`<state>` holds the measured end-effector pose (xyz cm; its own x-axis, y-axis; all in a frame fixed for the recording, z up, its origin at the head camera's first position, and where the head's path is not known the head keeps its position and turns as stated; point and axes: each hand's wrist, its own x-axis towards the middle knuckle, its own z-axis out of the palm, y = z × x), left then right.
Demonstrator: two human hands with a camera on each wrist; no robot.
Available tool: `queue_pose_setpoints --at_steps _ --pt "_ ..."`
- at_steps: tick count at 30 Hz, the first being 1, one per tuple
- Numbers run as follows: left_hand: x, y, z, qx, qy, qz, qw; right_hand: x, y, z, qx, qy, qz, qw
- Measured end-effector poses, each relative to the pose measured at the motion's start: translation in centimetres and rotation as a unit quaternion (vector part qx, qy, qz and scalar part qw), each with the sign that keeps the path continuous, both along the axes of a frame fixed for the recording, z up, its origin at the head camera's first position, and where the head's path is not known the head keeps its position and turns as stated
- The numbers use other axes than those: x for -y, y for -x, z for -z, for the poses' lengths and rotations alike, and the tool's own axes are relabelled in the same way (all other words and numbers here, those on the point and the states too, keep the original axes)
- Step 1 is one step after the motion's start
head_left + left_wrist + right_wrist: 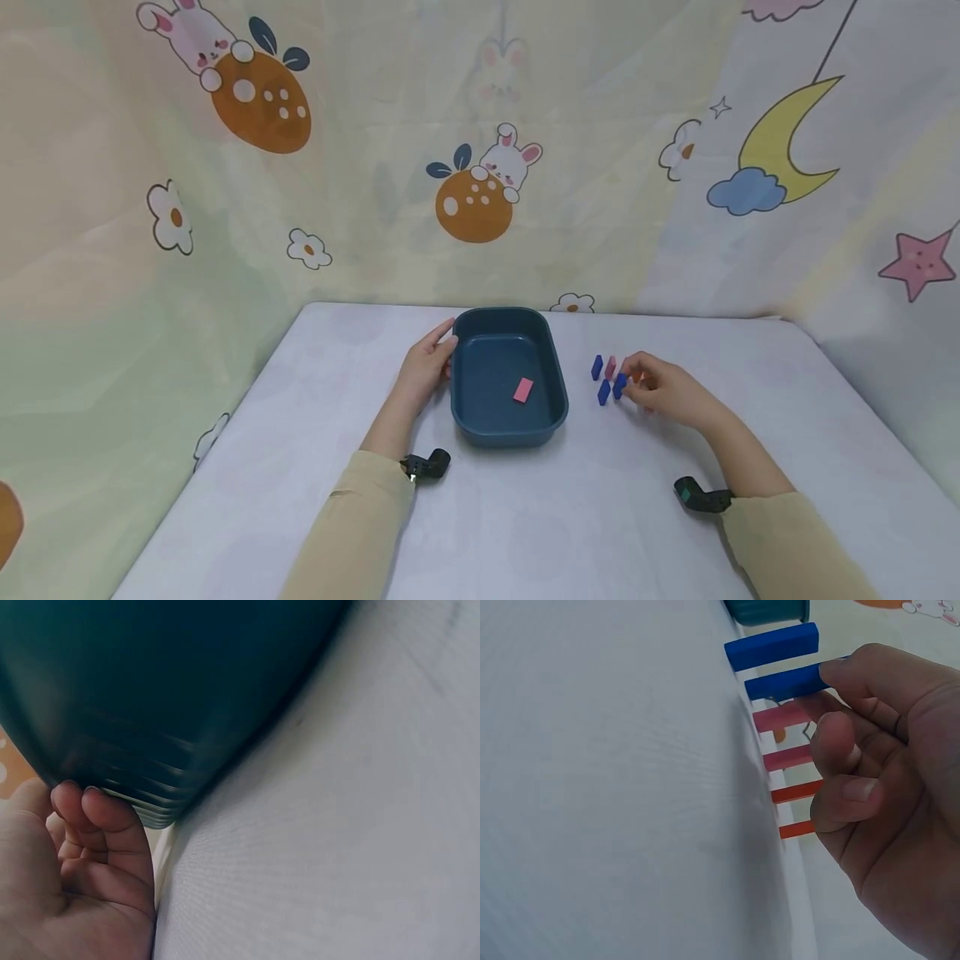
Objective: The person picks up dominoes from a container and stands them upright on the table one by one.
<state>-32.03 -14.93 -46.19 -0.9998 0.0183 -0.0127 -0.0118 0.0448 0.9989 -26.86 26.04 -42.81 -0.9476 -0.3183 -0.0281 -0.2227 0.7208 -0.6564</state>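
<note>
A dark teal plastic tub [510, 437] stands on the table, with a pink block [522, 390] lying flat inside it. My left hand [425, 367] holds the tub's left side near the rim; the left wrist view shows curled fingertips against the outer wall. To the tub's right, my right hand [671, 392] pinches a blue block [787, 682] between thumb and forefinger. Beside it stand another blue block [772, 646], a pink block [781, 717] and a red block [796, 791], among several upright blocks. My right fingers partly hide the pink and red ones.
A white cloth covers the table [540, 533]. Behind it hangs a patterned curtain [375, 150] with rabbits, flowers and a moon. Each wrist carries a small black camera, such as the left camera [427, 464].
</note>
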Motion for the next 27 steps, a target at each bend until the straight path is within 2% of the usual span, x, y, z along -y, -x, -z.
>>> queue_pose_setpoints --at_steps 4,15,27 --pt "-0.05 0.00 -0.11 -0.001 0.001 0.001 1.0000 0.05 0.10 0.30 0.001 0.001 0.003 1.0000" --pt "0.07 0.02 0.08 -0.006 -0.002 0.006 1.0000 -0.07 0.19 1.07 -0.036 -0.017 -0.012 0.9991" --pt "0.06 0.06 0.12 0.003 -0.021 0.014 0.9997 0.10 -0.17 0.11 -0.016 -0.020 0.010 0.9996"
